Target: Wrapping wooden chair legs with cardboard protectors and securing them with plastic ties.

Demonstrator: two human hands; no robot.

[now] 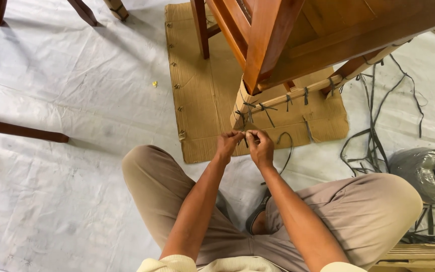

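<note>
Both hands, left hand (226, 143) and right hand (261, 146), fingers pinching one dark strap (284, 151).

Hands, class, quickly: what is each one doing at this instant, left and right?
Left hand: closed, pinching the dark strap by the cardboard-wrapped chair leg.
Right hand: closed, pinching the same strap.

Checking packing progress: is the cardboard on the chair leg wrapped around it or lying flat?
Wrapped: the cardboard sleeve stands around the chair leg, dark strap crossing it, above the flat cardboard sheet.
</note>
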